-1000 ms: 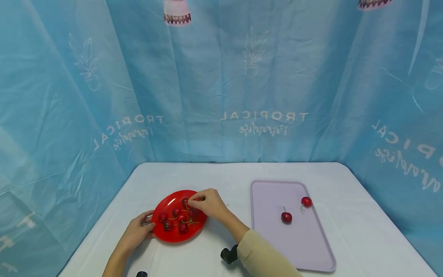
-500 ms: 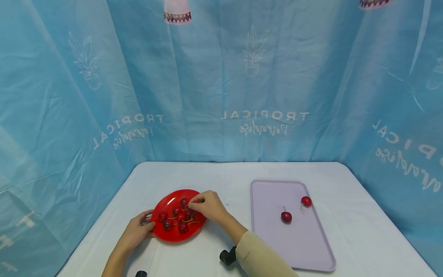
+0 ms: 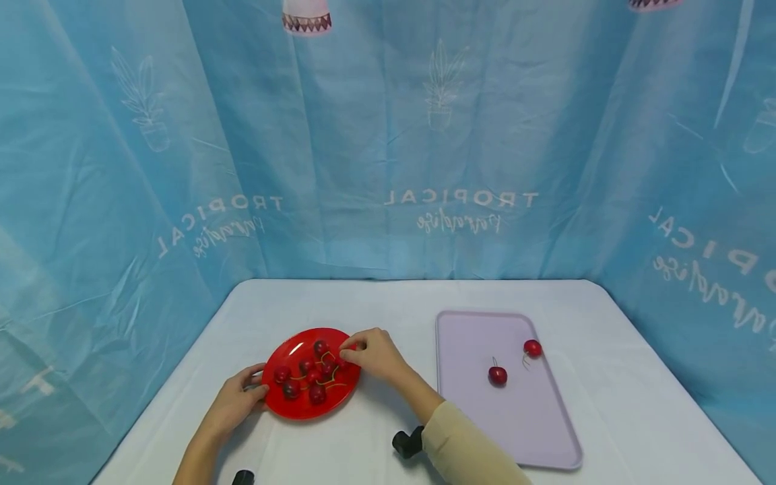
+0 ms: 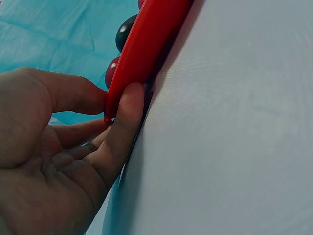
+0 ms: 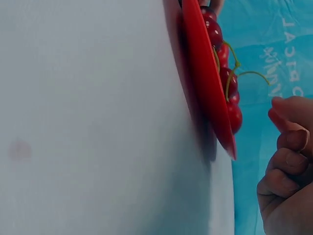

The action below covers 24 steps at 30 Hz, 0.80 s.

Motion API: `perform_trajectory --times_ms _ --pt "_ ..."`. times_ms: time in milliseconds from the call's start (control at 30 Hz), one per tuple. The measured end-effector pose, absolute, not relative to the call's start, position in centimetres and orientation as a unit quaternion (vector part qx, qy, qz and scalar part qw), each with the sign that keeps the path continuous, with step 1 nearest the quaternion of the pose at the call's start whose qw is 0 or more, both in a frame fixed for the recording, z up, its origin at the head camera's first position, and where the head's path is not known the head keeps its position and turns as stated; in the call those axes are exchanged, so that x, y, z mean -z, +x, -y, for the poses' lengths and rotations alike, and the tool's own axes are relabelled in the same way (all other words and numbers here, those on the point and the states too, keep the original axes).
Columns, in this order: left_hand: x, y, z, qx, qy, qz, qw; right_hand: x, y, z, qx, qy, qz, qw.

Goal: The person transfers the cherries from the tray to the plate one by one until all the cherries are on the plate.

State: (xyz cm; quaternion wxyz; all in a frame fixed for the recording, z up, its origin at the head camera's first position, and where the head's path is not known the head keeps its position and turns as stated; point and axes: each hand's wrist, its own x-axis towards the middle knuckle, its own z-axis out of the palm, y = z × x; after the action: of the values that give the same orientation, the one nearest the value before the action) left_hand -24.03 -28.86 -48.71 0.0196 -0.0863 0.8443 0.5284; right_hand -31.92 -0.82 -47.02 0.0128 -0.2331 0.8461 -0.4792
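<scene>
In the head view a round red plate (image 3: 306,408) holds several dark red cherries (image 3: 317,393) with green stems. My left hand (image 3: 235,402) grips the plate's left rim. The left wrist view shows that hand (image 4: 63,122) with the rim pinched between thumb and fingers, and the plate (image 4: 146,54) tilted in this view. Over the plate's right edge is my right hand (image 3: 377,357), thumb and forefinger slightly parted. In the right wrist view its fingers (image 5: 289,161) are loosely bent, holding nothing, near a cherry stem (image 5: 257,74) that sticks out.
To the right on the white table lies a pale purple tray (image 3: 515,424). One cherry (image 3: 498,376) sits in its middle and another (image 3: 532,348) at its right edge. A black device (image 3: 407,442) is strapped at my right wrist. Blue curtains (image 3: 388,135) surround the table.
My right hand has drawn a little to the right and its fingertips have come away from the cherry and stem on the plate. The left hand keeps its grip.
</scene>
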Motion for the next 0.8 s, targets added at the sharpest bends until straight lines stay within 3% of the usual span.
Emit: perform_trajectory --times_ms 800 --pt "48.9 -24.1 29.1 -0.522 -0.090 -0.848 0.012 45.6 -32.2 -3.1 0.436 -0.239 -0.867 0.010"
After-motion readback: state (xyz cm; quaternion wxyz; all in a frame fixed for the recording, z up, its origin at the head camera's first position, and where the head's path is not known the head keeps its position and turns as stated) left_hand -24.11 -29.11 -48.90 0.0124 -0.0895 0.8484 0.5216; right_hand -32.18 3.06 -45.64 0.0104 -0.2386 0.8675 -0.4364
